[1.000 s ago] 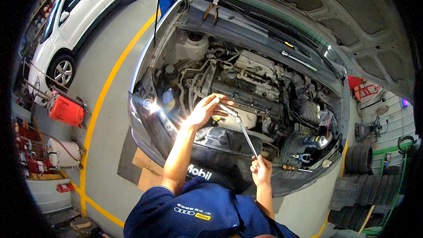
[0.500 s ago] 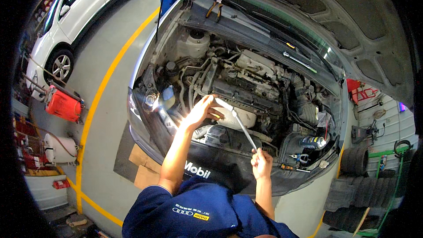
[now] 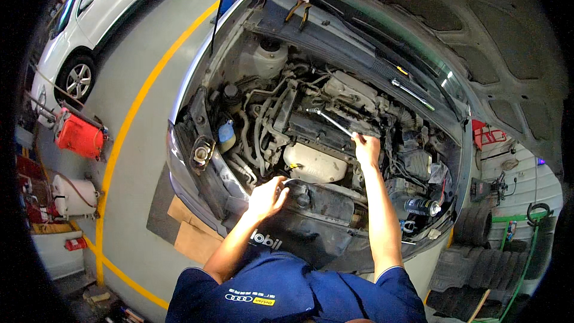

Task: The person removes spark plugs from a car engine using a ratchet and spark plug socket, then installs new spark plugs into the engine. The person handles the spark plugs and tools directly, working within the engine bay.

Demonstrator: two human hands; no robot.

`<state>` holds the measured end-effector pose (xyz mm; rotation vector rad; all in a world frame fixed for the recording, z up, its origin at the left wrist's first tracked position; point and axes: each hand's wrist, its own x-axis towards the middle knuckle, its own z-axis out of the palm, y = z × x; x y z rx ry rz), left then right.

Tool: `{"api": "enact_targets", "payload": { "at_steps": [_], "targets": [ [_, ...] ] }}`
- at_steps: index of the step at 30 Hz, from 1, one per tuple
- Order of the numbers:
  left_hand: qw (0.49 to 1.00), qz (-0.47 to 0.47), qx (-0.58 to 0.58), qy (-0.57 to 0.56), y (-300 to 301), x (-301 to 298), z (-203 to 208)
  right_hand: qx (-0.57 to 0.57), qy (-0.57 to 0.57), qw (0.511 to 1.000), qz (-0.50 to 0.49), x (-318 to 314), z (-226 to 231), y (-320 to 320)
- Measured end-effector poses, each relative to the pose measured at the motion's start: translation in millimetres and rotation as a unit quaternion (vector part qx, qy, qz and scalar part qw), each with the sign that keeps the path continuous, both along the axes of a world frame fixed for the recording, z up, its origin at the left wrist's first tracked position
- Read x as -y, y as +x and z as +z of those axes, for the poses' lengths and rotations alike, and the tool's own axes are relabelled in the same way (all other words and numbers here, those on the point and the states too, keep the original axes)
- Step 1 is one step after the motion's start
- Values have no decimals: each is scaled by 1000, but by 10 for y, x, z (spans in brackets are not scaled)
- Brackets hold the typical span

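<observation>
My right hand is closed round the handle of a long silver ratchet wrench. The ratchet's head lies over the black cover on top of the engine, though its exact contact there is too small to make out. My left hand is at the front of the engine bay, close to the black front panel. Its fingers are bent and apart, and no tool shows in them. Between the hands and the engine cover sits a pale metal heat shield.
Pliers and another silver ratchet lie along the windscreen base. A spray can rests at the bay's right front. The raised bonnet hangs over the far right. A white car stands at the left.
My right hand has carried the ratchet forward, bringing its head over the engine cover. The left hand has left the ratchet's head and come back toward me.
</observation>
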<state>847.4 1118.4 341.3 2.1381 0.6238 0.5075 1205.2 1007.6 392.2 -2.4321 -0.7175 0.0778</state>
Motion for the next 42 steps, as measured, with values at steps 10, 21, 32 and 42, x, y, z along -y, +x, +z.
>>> {"api": "enact_targets", "payload": {
  "at_steps": [10, 21, 32, 42],
  "targets": [
    [997, -15, 48, 64, 94, -31, -39, 58, -166, 976, 126, -754, 381, 441],
    [999, -18, 20, 32, 153, -27, -49, 112, -413, 826, 367, -2553, 278, 628],
    [999, -31, 31, -2, 231, -17, -125, 109, -321, 865, 369, -2633, -56, 785],
    [999, -44, 20, 4, 221, -2, -148, 103, -269, 878, 382, -2618, -188, 779]
  ]
}}
